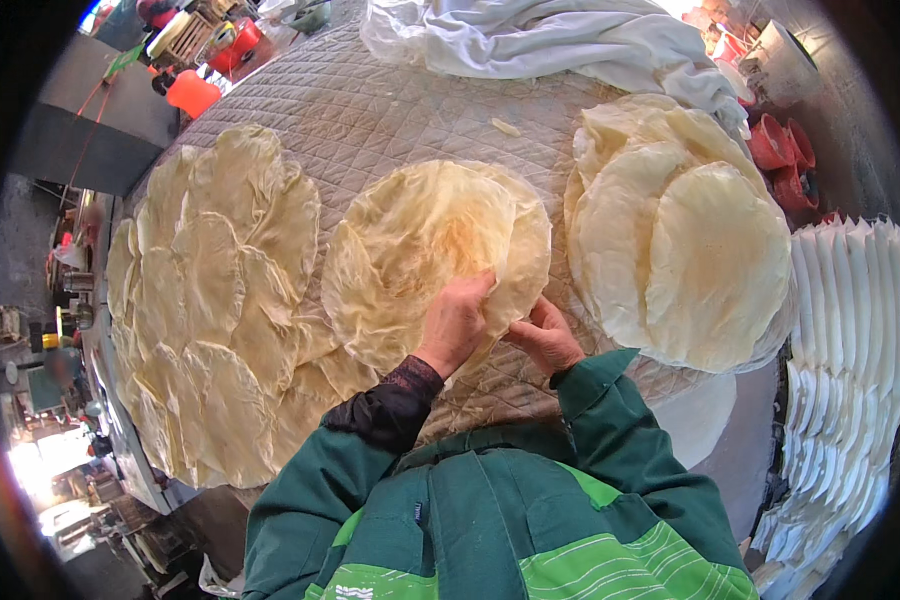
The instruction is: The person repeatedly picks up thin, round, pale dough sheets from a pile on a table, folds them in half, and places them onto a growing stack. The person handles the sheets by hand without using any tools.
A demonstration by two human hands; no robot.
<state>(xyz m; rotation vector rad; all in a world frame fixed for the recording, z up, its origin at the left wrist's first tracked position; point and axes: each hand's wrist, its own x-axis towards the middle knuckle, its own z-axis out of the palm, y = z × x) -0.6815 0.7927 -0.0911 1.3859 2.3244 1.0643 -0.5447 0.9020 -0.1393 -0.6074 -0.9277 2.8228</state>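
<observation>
A thin, round, pale-yellow food sheet (390,247), wrinkled and slightly translucent, lies in front of me over at least one more sheet. My left hand (457,322) rests on its near right part, with thumb and fingers pinching a fold. Just to the right, my right hand (547,337) pinches the near rim of the layered sheets. At the left, a broad spread of overlapping sheets (202,300) covers the quilted pad (405,112). To the right lies a pile of smoother, paler sheets (720,262), some folded over.
A crumpled white cloth (540,37) lies along the far edge. A small scrap (505,127) sits on the pad. Rows of white, ridged material (840,300) stand at the right, below red containers (784,157). A grey box-like unit (90,142) stands beyond the left side.
</observation>
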